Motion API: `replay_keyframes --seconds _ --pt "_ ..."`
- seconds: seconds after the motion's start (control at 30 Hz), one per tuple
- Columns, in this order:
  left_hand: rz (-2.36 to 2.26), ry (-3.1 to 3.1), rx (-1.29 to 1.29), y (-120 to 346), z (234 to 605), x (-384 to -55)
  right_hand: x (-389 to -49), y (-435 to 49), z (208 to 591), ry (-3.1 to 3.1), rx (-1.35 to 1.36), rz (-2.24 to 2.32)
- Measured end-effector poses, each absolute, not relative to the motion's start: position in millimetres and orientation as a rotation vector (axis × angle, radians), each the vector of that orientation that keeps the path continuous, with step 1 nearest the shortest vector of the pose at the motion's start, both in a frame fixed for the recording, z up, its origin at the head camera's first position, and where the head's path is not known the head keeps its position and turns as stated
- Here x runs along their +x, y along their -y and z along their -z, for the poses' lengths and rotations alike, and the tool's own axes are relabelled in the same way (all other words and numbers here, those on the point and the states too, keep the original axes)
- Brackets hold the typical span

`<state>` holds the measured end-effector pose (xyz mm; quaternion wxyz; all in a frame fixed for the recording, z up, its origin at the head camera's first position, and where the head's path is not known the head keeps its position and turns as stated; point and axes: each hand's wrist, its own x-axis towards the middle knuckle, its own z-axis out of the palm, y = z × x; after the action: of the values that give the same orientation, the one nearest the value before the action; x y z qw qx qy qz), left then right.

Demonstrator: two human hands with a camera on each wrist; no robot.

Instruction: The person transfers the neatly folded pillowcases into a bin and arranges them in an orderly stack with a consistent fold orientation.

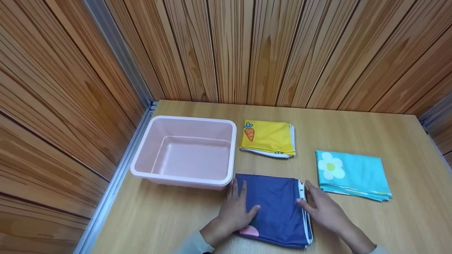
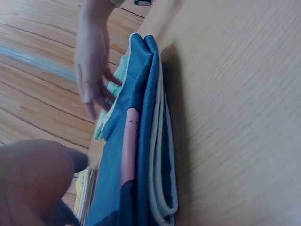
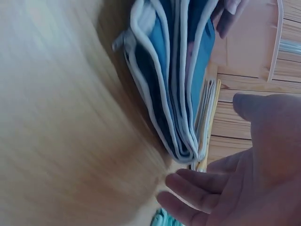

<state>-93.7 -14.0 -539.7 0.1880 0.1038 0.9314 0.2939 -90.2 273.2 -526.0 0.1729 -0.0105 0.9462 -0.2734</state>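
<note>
A folded navy cloth (image 1: 275, 208) with white edging and a pink patch lies at the table's front, its stacked layers showing in the right wrist view. My left hand (image 1: 236, 211) rests along its left side, fingers spread and thumb over the top. At the opposite edge is my right hand (image 1: 326, 211), its fingers extended and loosely bent; in the right wrist view the fingertips (image 3: 181, 186) stand close to the folded layers without gripping them. Whether the right thumb touches the edging in the head view, I cannot tell.
A pale pink plastic basin (image 1: 183, 180) stands at the left, its near right corner close to the navy cloth. Behind is a folded yellow cloth (image 1: 270, 135) with a carrot print. A folded turquoise cloth (image 1: 360, 174) with a white flower lies right. Wood-plank walls (image 1: 233, 53) enclose the table.
</note>
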Motion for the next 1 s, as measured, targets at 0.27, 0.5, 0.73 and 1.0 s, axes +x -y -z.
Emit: replay_keyframes --seconds 0.27,0.5,0.73,1.0 --pt "-0.981 -2.589 0.226 18.7 539.2 -95.7 -88.9 -272.2 532.3 -2.569 0.154 1.021" --pt "-1.299 -2.551 0.092 16.4 543.4 -94.7 -92.1 -268.7 536.4 -2.453 0.305 1.159" --pt "-1.558 -2.402 -0.067 10.6 543.0 -99.5 -94.2 -270.6 536.3 -2.255 0.464 1.394" --pt "-1.67 -2.27 0.027 14.5 550.4 -105.0 -97.0 -274.2 537.4 -2.132 0.469 1.533"
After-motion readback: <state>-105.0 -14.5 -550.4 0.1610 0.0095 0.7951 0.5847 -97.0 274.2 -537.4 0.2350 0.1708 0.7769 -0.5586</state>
